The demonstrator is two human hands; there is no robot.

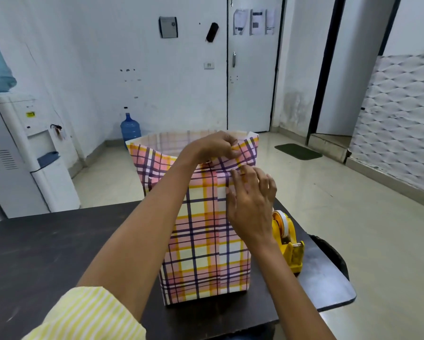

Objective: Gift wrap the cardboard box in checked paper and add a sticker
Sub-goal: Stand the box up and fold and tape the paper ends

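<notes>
Centre frame, the cardboard box (206, 241) stands upright on the counter (58, 241), sheathed in checked paper (152, 158) whose top fold the grip of the left hand (213, 146) pinches, the right hand (251, 207) spread flat against the seam, a tape dispenser (288, 239) just right.

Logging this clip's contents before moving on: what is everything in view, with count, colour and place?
checked paper: one, pink-yellow-purple, standing wrapped on the table, top open
tape dispenser: one, yellow, on table right of paper
table: one, dark, foreground
water dispenser: one, white, far left
water bottle: one, blue, floor by far wall
mat: one, dark green, floor near door
left hand: one, pinches paper's top edge
right hand: one, fingers press paper's front seam
</notes>
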